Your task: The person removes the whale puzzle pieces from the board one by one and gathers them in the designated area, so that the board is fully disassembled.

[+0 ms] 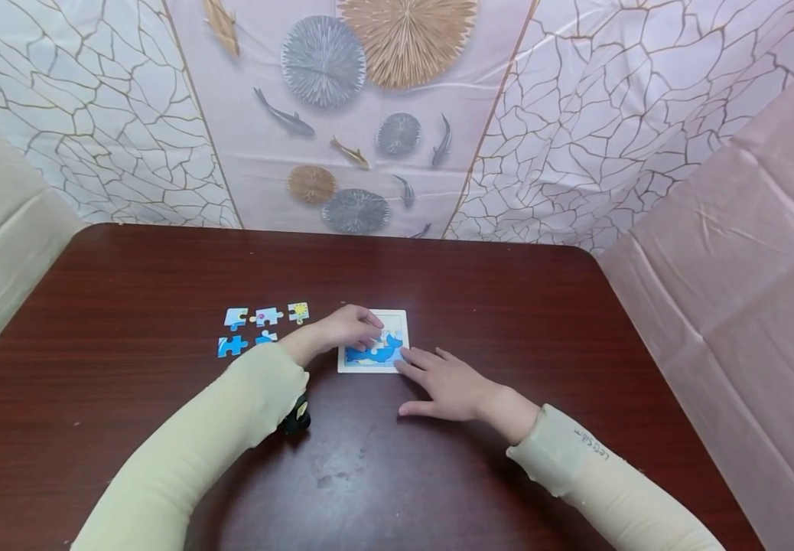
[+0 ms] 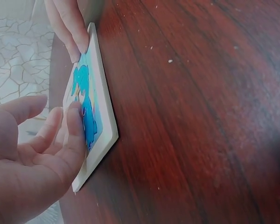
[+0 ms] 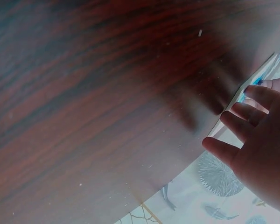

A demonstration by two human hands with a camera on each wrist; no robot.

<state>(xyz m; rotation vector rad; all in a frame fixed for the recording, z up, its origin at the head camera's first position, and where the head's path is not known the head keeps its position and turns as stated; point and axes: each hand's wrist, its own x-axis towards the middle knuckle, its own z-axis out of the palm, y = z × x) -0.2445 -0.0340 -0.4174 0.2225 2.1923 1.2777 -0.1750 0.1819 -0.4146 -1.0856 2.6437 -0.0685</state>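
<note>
A small square jigsaw puzzle board [image 1: 373, 370] with a white rim lies mid-table, its blue whale picture [image 1: 387, 351] partly filled in. My left hand [image 1: 349, 327] reaches over the board's left side. In the left wrist view, the fingertips [image 2: 74, 114] of that hand rest on the picture, while its thumb stays apart from them. To the right, my right hand [image 1: 453, 387] has its fingers spread, with the fingertips at the board's right edge. Part of the picture is hidden under the left hand.
Several loose jigsaw pieces [image 1: 232, 346] lie in two rows left of the board, one partly covered by the left sleeve. A black object [image 1: 297, 417] shows below the left wrist. Patterned cloth [image 1: 397, 176] hangs behind the dark wooden table [image 1: 507, 306].
</note>
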